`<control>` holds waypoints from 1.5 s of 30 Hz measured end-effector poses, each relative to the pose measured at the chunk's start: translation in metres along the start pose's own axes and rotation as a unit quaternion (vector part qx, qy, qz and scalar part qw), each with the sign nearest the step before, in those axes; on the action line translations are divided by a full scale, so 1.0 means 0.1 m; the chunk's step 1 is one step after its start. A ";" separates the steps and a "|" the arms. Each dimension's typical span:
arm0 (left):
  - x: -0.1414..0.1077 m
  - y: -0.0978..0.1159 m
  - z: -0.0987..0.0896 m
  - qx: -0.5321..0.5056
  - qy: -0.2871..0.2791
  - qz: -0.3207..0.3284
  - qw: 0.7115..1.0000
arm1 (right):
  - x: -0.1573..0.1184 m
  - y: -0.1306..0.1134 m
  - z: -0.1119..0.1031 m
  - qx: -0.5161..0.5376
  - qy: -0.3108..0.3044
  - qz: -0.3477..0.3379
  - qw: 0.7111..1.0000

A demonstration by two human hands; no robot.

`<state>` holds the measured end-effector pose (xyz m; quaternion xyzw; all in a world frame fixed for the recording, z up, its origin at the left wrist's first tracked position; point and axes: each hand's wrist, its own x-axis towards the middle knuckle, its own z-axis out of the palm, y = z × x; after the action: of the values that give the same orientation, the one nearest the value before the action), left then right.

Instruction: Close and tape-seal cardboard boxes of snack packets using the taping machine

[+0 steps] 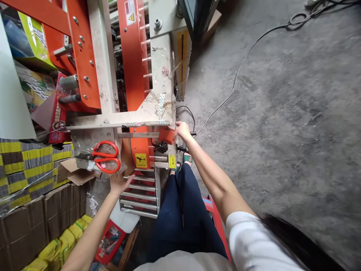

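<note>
My left hand (120,184) is at the rear end of a brown cardboard box (127,150), under the edge of a metal plate. Its thumb stands apart; the other fingers are partly hidden by the plate and box. On that plate lie scissors (106,156) with red handles. My right hand (183,130) is at the outer side of the machine, by the corner of the pale metal frame (165,113) and next to an orange block (167,135). Its fingers are curled, and what they grip is hidden. The orange conveyor side (137,75) runs forward between the hands.
A roller section (141,195) sticks out toward me. Stacked flat cartons (25,158) and yellow bundles (53,250) stand at left. A red stool (216,214) is beside my legs. A cable (235,79) crosses the concrete floor at right.
</note>
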<state>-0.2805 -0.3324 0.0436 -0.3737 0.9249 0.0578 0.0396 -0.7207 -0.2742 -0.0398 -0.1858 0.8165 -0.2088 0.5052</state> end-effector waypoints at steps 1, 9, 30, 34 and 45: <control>0.05 0.02 0.02 -0.012 0.003 -0.012 1.000 | 0.00 0.05 -0.05 -0.023 -0.005 -0.007 1.000; -0.41 0.66 0.09 -0.094 -0.023 -0.087 0.991 | -0.23 0.82 -0.22 -0.232 -0.051 -0.027 0.971; -1.12 0.76 0.77 -0.206 -0.260 -0.220 0.917 | -0.86 0.12 -1.04 -0.373 -0.202 -0.124 0.897; -1.18 0.70 0.81 -0.200 -0.278 -0.212 0.915 | -0.91 -0.84 -1.87 -0.225 0.193 -0.280 0.913; -1.19 0.75 0.89 -0.215 -0.264 -0.226 0.913 | -1.12 -2.27 -2.32 -0.179 0.162 -0.522 0.818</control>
<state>-0.2445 -0.1843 -0.0252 -0.5434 0.7366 0.3416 0.2132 -0.8620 -0.3726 0.2573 -0.6348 0.6904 -0.3181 0.1387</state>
